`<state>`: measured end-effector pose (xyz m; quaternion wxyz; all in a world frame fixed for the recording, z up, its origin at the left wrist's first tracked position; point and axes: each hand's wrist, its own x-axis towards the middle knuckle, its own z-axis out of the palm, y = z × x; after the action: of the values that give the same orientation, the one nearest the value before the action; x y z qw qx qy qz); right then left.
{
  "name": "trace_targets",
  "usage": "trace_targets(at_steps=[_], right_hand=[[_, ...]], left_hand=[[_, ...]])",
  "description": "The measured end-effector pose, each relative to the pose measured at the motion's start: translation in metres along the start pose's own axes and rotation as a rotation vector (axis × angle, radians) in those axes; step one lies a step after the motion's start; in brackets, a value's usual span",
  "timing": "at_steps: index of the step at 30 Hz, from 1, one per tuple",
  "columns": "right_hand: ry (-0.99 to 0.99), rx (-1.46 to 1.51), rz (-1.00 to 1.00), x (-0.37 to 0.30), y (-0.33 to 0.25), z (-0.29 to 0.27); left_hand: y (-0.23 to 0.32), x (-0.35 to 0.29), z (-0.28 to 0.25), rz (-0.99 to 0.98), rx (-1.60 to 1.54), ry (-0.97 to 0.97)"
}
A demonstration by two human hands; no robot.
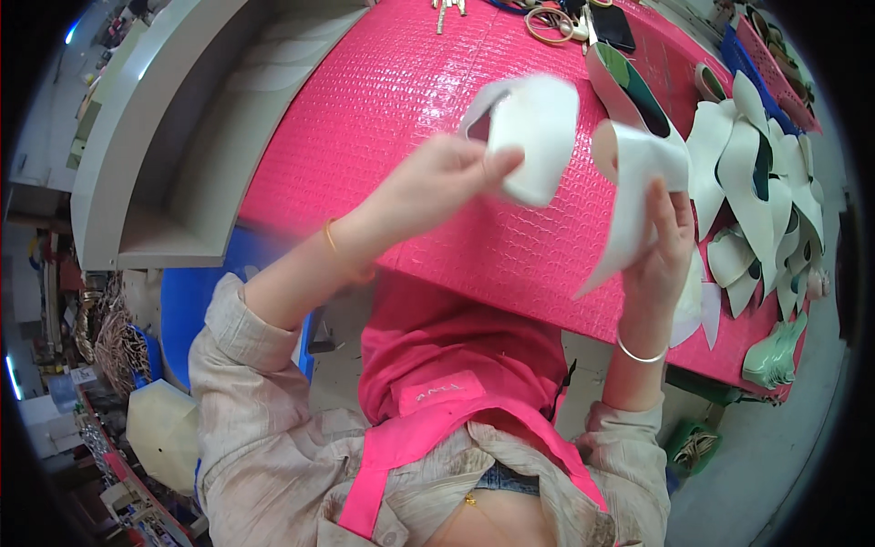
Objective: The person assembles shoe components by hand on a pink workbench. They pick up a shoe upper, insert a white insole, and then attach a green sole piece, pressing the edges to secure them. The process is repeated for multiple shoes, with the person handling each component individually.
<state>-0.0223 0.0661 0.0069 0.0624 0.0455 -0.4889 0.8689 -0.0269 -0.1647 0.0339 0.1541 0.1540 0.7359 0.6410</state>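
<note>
My left hand (453, 170) pinches a white curved shoe upper piece (540, 137) between thumb and fingers, above the pink table. The piece is somewhat blurred. In my right hand (670, 239) is another white shoe upper piece (649, 164), folded over at the top and tapering to a point that hangs down to the left. The two pieces are apart. Just beyond the right hand lies a white upper with a green lining (629, 87). Right of that hand, several white uppers (743, 173) are heaped, some with dark green linings showing.
A pink textured cover (383, 137) lies over the table. A grey-white shelf unit (182, 137) stands along the left. At the back are a tape roll (550, 27) and a black flat device (616, 30). Pale green pieces (775, 354) are stacked at the right edge, above a green bin (693, 447).
</note>
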Motion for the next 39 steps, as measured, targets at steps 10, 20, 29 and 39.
trace_targets(at_steps=[10,20,29,39], right_hand=[[-0.122,-0.169,-0.363,0.019,0.007,0.074],[-0.09,-0.19,-0.365,0.015,0.007,0.079],[-0.166,-0.29,-0.368,-0.007,0.019,0.069],[-0.011,-0.33,-0.402,0.001,0.034,0.073]], left_hand=[[0.021,0.016,0.018,0.162,-0.363,0.096],[0.027,0.013,0.029,0.171,-0.459,0.247],[0.054,0.036,0.001,0.213,-0.497,0.24],[0.067,0.048,0.002,0.004,-0.533,0.168]])
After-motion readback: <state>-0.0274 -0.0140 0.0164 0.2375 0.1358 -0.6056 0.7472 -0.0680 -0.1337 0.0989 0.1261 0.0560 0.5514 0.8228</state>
